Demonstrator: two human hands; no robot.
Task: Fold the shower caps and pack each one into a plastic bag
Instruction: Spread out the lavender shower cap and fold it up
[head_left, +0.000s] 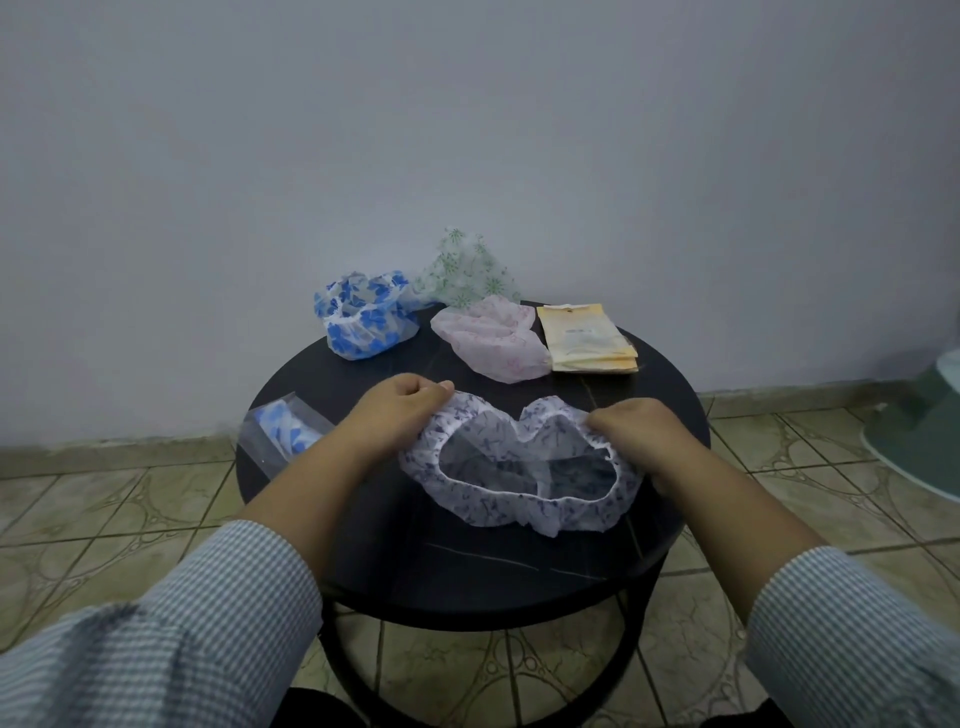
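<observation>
Head view — hands (519, 423) at cap (519, 467) rim

Round table (467, 561) as landmark, opened shower cap (519, 499) at its middle, bagged cap (283, 434) on its left edge, three loose caps (363, 319) along its far edge, stack of bags (587, 340) at far right.

Five shower caps: purple-print cap (519, 467), blue cap (363, 322), green cap (462, 275), pink cap (491, 332), bagged blue cap (285, 434). One stack of yellow packets (587, 338). One round table (467, 571). Two hands: left hand (400, 415), right hand (639, 436).
</observation>
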